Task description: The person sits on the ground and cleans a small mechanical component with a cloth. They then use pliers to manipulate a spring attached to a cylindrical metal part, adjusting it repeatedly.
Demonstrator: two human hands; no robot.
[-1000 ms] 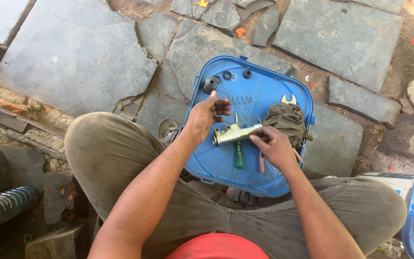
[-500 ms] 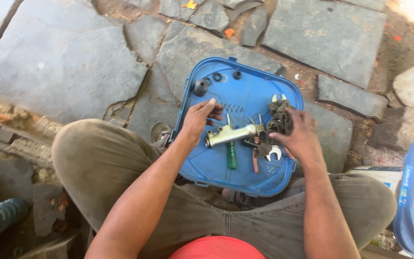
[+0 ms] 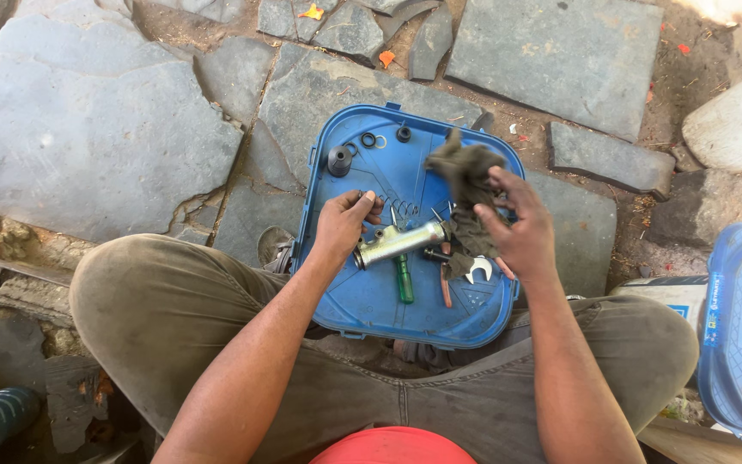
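Two hands work over the blue tray (image 3: 362,301): left hand (image 3: 343,225) pinching the metal cylinder (image 3: 398,241), right hand (image 3: 517,228) clutching a rag (image 3: 465,172) just beside it.

Left hand (image 3: 343,225) grips metal cylinder (image 3: 398,242); right hand (image 3: 517,230) lifts rag (image 3: 465,176).

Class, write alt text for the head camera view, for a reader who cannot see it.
A seated person's left hand steadies a silver metal cylinder on a blue plastic lid while the right hand lifts a dirty rag. A green-handled screwdriver and wrench lie there.
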